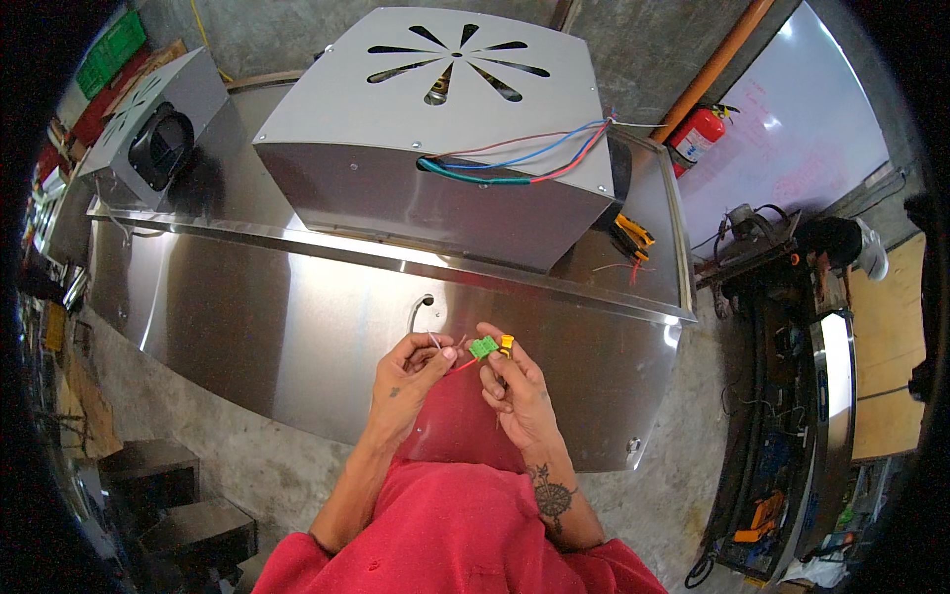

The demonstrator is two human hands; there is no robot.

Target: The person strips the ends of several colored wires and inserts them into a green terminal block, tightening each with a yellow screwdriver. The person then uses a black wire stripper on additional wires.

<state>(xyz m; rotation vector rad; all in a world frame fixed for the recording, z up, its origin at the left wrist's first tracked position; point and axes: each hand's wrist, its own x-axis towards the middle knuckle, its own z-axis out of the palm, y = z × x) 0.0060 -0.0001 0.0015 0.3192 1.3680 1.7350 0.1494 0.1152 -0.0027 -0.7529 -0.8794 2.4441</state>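
My right hand (515,386) pinches a small green connector block (484,346) with a yellow piece (506,344) beside it, held up in front of me. Close to its left, my left hand (411,371) grips thin wires, a red wire (461,365) and a pale one, whose ends meet the green block. Both hands hover over the sloped front of a large stainless steel hood (297,317). A grey metal housing (445,129) with fan-shaped slots sits on top of the hood, and red, blue and green wires (524,158) come out of its side.
A second grey housing with a black round opening (158,144) stands at the left. Yellow-handled pliers (633,233) lie on the hood's right end. A red fire extinguisher (698,134) and orange pipe are behind. A cluttered tool rack (792,416) stands right; dark steps (158,495) lower left.
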